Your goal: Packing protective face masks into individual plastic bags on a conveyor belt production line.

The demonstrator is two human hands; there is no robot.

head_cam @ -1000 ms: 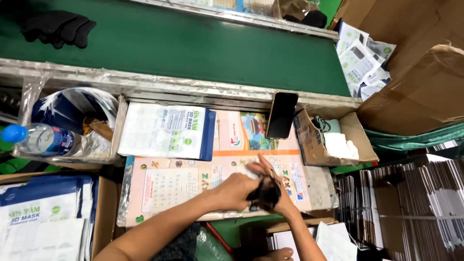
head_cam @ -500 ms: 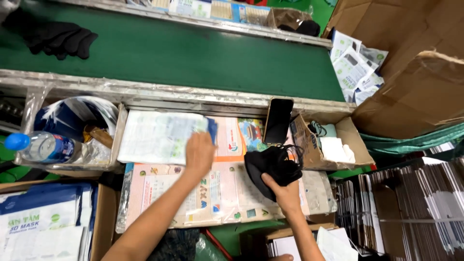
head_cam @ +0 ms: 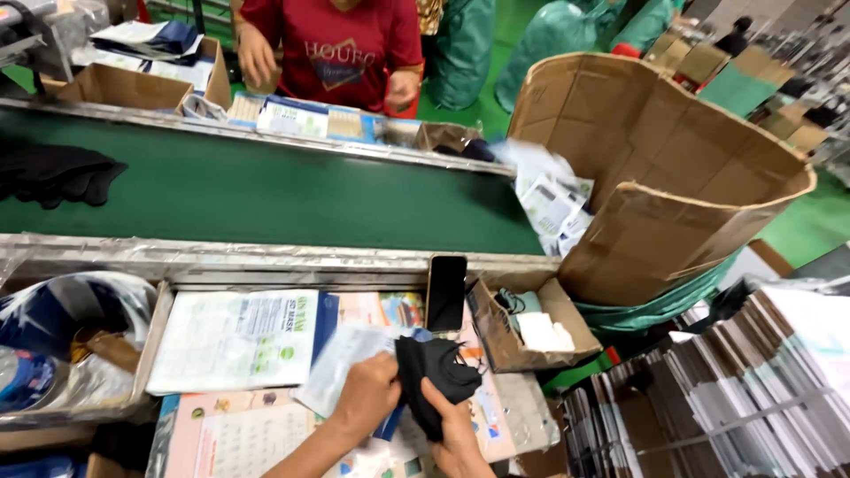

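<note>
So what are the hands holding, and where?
Right hand grips the black fabric bundle at its lower edge; left hand holds a clear packet by its near end.

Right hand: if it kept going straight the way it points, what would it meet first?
The right hand points up and away, gripping black masks. Beyond those, the upright phone likely comes first; depth is unclear.

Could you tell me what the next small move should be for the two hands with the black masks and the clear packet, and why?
Probably slide the black masks into the clear packet. The right hand has the bundle in its grip from below, the left hand pinches the packet right beside it, and the two already touch. Whether the packet's mouth is open cannot be seen.
</note>
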